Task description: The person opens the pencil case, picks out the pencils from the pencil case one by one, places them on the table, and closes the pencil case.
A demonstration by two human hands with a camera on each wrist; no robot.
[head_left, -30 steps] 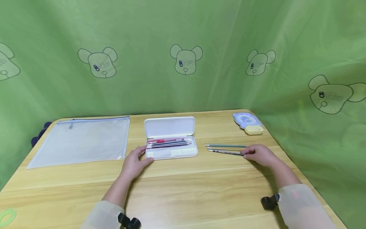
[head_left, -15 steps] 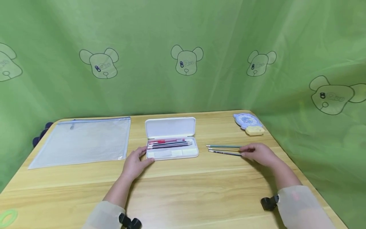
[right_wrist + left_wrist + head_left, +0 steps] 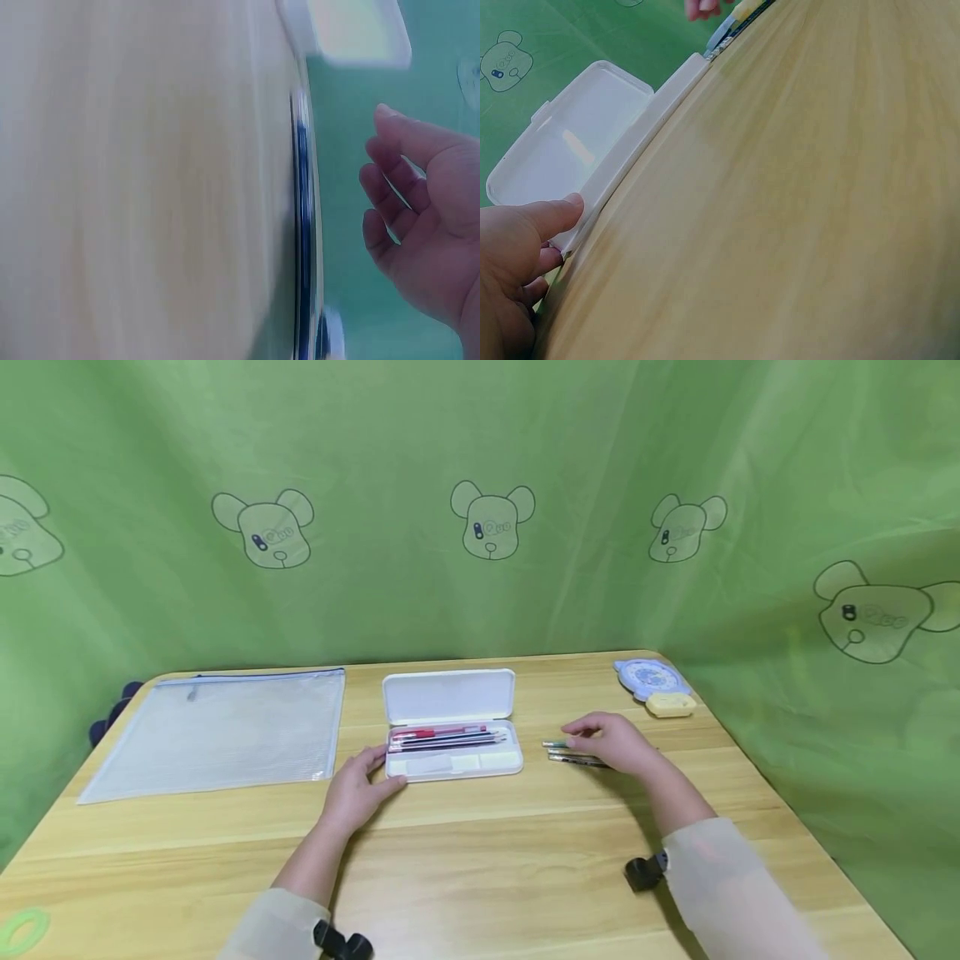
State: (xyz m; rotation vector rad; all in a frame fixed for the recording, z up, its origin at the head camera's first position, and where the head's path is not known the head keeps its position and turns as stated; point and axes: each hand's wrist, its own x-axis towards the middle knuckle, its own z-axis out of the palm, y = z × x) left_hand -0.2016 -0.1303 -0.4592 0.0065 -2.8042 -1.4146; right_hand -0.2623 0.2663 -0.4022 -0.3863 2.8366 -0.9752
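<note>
A white pencil case (image 3: 501, 763) lies with its lid up in the middle of the table, holding a red pen (image 3: 423, 732) and several dark pencils (image 3: 450, 742). My left hand (image 3: 356, 790) grips its left end; in the left wrist view the thumb (image 3: 561, 215) presses the front wall and the other fingers are partly hidden at the corner. My right hand (image 3: 611, 743) hovers over three pencils (image 3: 558, 757) to the right of the case. In the right wrist view, that hand is raised above the pencils (image 3: 303, 225), fingers loosely bent and holding nothing.
A translucent zip pouch (image 3: 225, 735) lies flat at the left. A blue round clock-like piece (image 3: 649, 677) and a yellow eraser-like block (image 3: 671, 704) sit at the back right. A green ring (image 3: 24, 932) is at the front left. Green curtain (image 3: 375, 593) hangs behind the table.
My right hand has let go of the pencils' right ends, lifted and moved left above them. The pencils have stayed nearly in place. My left hand has kept its hold on the pencil case.
</note>
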